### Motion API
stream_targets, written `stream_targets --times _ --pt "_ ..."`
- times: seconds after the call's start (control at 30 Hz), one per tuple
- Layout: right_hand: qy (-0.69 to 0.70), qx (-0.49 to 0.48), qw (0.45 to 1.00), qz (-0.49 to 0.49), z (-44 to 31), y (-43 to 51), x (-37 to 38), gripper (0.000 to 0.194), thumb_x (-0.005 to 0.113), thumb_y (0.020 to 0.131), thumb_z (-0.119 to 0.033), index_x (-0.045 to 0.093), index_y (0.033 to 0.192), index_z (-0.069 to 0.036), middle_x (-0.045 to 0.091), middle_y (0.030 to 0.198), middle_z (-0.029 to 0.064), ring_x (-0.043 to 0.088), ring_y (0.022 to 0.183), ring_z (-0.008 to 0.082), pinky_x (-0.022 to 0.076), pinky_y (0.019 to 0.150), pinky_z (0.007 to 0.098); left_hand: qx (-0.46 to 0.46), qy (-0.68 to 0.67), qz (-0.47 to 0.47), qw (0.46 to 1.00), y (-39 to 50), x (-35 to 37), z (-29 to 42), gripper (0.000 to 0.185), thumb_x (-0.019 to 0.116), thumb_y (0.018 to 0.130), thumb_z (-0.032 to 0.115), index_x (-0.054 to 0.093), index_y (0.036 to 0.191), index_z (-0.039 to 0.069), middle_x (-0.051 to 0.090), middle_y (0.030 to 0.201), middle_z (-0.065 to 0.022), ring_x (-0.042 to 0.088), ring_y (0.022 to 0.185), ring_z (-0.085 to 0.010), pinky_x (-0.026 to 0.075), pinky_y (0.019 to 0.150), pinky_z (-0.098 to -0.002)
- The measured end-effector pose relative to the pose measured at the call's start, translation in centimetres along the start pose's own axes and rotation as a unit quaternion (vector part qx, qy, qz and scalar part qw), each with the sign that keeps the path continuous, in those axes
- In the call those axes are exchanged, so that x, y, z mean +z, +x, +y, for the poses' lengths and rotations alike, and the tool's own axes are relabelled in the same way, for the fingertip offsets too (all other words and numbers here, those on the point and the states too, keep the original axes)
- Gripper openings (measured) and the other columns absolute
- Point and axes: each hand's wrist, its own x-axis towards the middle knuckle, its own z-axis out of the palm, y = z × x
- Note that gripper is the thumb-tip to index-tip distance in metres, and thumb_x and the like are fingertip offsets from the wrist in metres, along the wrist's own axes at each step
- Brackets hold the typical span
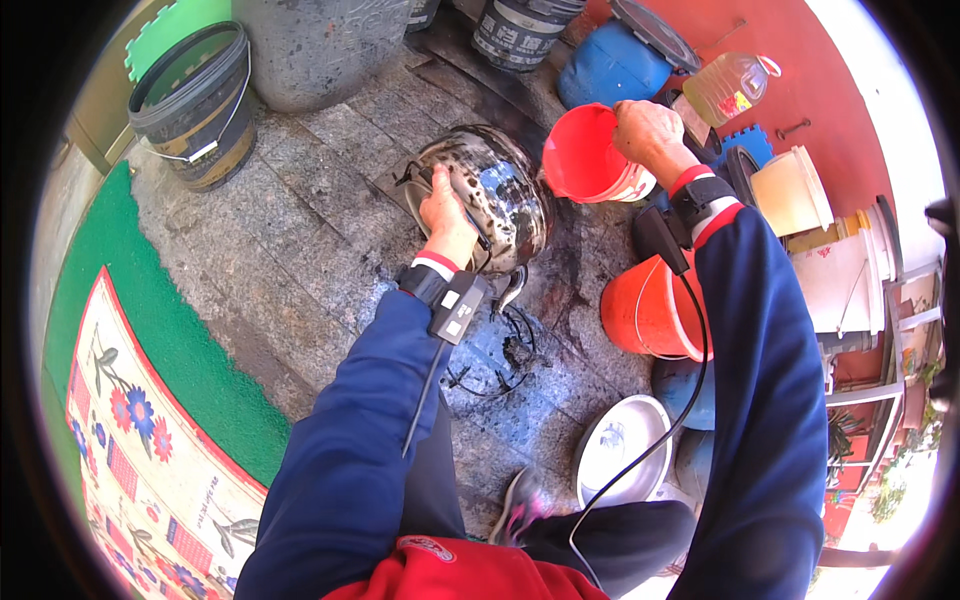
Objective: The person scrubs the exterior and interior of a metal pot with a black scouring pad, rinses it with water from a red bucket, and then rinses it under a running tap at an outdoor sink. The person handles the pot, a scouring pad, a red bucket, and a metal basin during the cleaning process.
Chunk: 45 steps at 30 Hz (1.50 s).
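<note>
My left hand grips the black handle of a sooty metal kettle, whose curved spout points down toward me. The kettle is tilted on its side above the stone floor. My right hand holds a small red plastic bucket by its rim, with its mouth turned toward the kettle. Whether the bucket and kettle touch, and what the bucket holds, I cannot tell. Below the kettle, a blackened wire ring lies on the floor.
An orange-red bucket and a metal basin stand at the right. Farther off are a black bucket, a large grey container, a blue drum and an oil bottle. Green matting lies at left.
</note>
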Motion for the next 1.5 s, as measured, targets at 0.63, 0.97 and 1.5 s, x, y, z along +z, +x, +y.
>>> stream_targets --times 0.63,0.97,1.5 --pt "-0.14 -0.17 0.975 0.04 0.5 -7.7 6.2 0.022 0.046 0.088 -0.016 0.063 0.093 -0.003 0.065 0.069 0.0154 0.065 0.064 0.0327 0.0503 0.052 0.0422 -0.059 0.005 -0.096 0.994 0.7 -0.1 0.9 0.06 0.033 0.091 0.053 0.047 0.131 0.011 0.049 0.135 -0.0061 0.046 0.123 -0.0254 0.031 0.106 -0.045" --pt "-0.135 -0.147 0.98 0.021 2.0 -12.6 7.4 0.025 0.044 0.091 -0.015 0.062 0.093 0.002 0.063 0.065 0.0137 0.064 0.06 0.0304 0.049 0.049 0.0429 -0.116 0.01 -0.191 0.975 -2.6 0.1 0.2 0.063 0.028 0.09 0.056 0.044 0.134 0.014 0.047 0.136 -0.0037 0.044 0.123 -0.0237 0.03 0.105 -0.0479" --pt "0.217 0.26 0.941 0.013 11.1 -16.7 10.1 0.028 0.049 0.08 -0.02 0.06 0.097 0.0 0.064 0.094 0.0258 0.062 0.092 0.0388 0.0489 0.081 0.046 -0.15 -0.062 -0.387 0.908 -4.9 0.3 2.2 0.059 0.036 0.089 0.051 0.044 0.135 0.016 0.045 0.138 -0.0067 0.044 0.125 -0.0314 0.036 0.103 -0.0527"
